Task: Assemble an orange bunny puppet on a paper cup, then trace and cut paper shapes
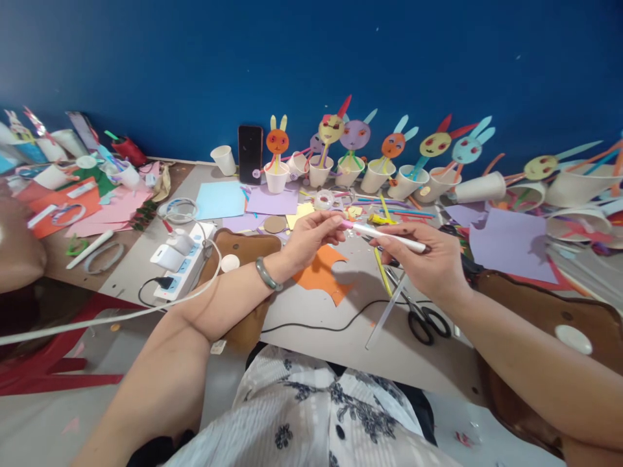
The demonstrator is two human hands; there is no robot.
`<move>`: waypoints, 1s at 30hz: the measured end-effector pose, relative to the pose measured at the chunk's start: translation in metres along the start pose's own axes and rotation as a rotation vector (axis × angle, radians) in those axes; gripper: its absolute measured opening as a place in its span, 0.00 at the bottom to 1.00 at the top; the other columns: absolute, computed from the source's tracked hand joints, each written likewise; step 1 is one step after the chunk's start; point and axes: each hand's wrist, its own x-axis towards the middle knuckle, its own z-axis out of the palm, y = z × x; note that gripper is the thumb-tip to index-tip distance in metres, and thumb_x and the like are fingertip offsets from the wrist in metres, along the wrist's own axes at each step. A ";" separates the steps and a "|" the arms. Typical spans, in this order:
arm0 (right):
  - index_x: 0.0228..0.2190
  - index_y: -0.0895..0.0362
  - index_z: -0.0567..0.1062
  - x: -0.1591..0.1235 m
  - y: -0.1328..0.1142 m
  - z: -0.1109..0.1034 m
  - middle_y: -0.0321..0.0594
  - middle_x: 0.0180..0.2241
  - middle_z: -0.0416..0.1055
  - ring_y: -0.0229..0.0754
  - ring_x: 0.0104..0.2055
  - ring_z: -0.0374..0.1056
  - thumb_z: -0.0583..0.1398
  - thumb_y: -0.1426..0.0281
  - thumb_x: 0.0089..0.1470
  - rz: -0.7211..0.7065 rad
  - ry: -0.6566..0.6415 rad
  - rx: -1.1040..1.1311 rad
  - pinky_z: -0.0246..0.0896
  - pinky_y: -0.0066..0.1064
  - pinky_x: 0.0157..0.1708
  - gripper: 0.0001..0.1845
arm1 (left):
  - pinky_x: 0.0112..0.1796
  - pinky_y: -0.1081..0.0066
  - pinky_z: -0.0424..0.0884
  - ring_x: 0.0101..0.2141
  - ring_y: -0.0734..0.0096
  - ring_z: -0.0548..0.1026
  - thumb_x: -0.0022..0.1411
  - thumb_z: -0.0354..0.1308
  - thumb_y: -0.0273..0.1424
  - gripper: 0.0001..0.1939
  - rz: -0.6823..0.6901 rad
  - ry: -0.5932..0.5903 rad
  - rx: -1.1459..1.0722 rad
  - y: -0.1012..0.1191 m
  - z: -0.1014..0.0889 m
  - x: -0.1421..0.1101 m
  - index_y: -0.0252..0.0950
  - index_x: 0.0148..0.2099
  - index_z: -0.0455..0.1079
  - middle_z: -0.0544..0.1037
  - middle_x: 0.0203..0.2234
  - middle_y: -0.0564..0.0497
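Note:
My right hand (431,259) grips a white marker (389,235) above the grey table (350,327). The marker's pink tip points left. My left hand (311,235) pinches that pink end with thumb and fingers; it may be the cap. A grey bangle (267,275) circles my left wrist. Under the hands lies an orange paper cut-out (322,275). Black-handled scissors (419,312) and a clear ruler (385,312) lie below my right hand.
Paper cups with paper bunny faces on straws (277,170) line the blue wall, beside a black phone (250,154). A white power strip (181,259) with cables lies at left. Coloured paper sheets (221,200), tape rolls and straws lie scattered around. Brown bags lie at both sides.

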 end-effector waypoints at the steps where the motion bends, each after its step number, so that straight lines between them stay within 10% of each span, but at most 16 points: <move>1: 0.39 0.52 0.84 0.000 0.000 -0.001 0.39 0.29 0.83 0.39 0.23 0.71 0.72 0.54 0.58 0.024 -0.004 -0.019 0.66 0.34 0.25 0.16 | 0.34 0.74 0.74 0.27 0.78 0.79 0.55 0.79 0.42 0.21 0.007 -0.010 0.007 0.000 -0.001 0.000 0.34 0.41 0.79 0.84 0.29 0.53; 21: 0.30 0.54 0.80 0.004 0.002 0.016 0.37 0.28 0.81 0.32 0.21 0.66 0.82 0.47 0.36 0.450 -0.054 0.456 0.65 0.28 0.23 0.30 | 0.36 0.73 0.81 0.29 0.73 0.84 0.50 0.82 0.45 0.25 -0.002 -0.001 0.030 0.002 0.002 -0.008 0.32 0.37 0.77 0.85 0.28 0.51; 25: 0.31 0.53 0.80 0.002 0.001 0.010 0.37 0.28 0.80 0.34 0.20 0.67 0.78 0.46 0.44 0.353 -0.077 0.354 0.64 0.31 0.23 0.27 | 0.39 0.71 0.81 0.30 0.72 0.84 0.56 0.80 0.42 0.21 -0.038 0.003 0.037 0.004 0.007 -0.010 0.32 0.38 0.77 0.85 0.30 0.50; 30: 0.43 0.49 0.84 0.017 0.018 -0.013 0.47 0.41 0.84 0.54 0.40 0.80 0.62 0.52 0.66 -0.066 -0.053 -0.359 0.76 0.47 0.41 0.17 | 0.43 0.70 0.80 0.32 0.75 0.84 0.69 0.70 0.34 0.13 -0.085 0.082 0.058 0.000 0.010 -0.008 0.34 0.51 0.77 0.86 0.38 0.49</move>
